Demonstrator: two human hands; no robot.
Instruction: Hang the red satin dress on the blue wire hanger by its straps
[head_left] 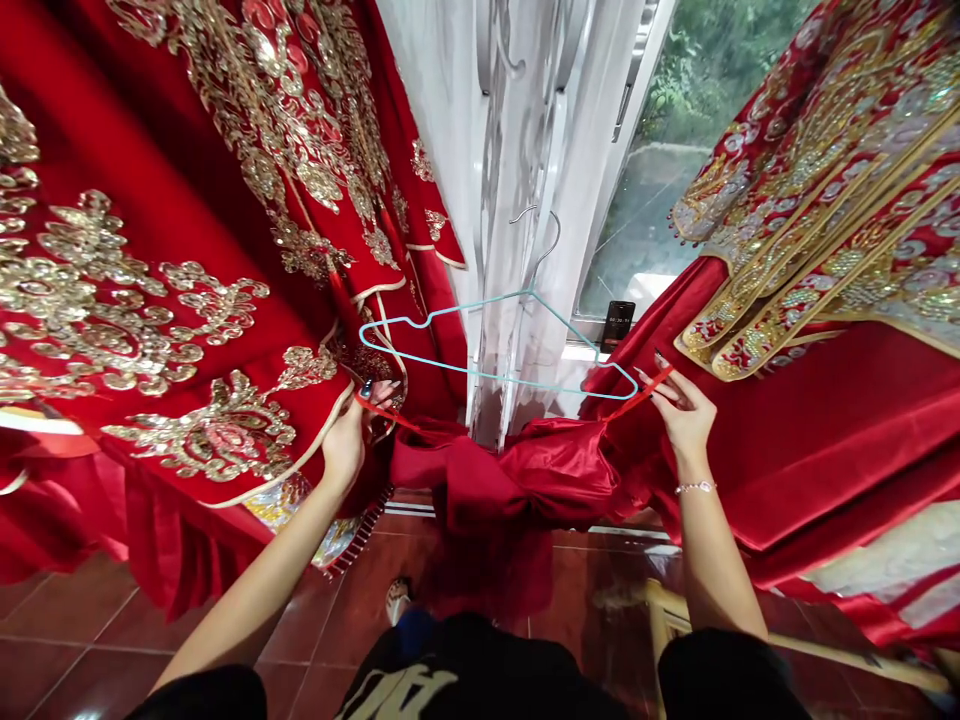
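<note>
Red satin, gathered in soft folds, forms the garment (pixel 559 465) suspended between both hands by narrow ribbon straps (pixel 637 397), below a thin pale-blue hanger (pixel 495 377) with a curved metal hook (pixel 556 235). Left hand (pixel 347 437) and right hand (pixel 685 408) each pinch one strap. Forearms (pixel 240 585) extend forward, well apart. Gold sequin embroidery (pixel 217 430) covers the left-side gown (pixel 142 320).

tiled floor (pixel 67 670): glossy, red-brown, pale joints | on floor: sandaled foot (pixel 398 602) | window ledge (pixel 582 353): dark phone (pixel 619 322), upright, screen lit
</note>
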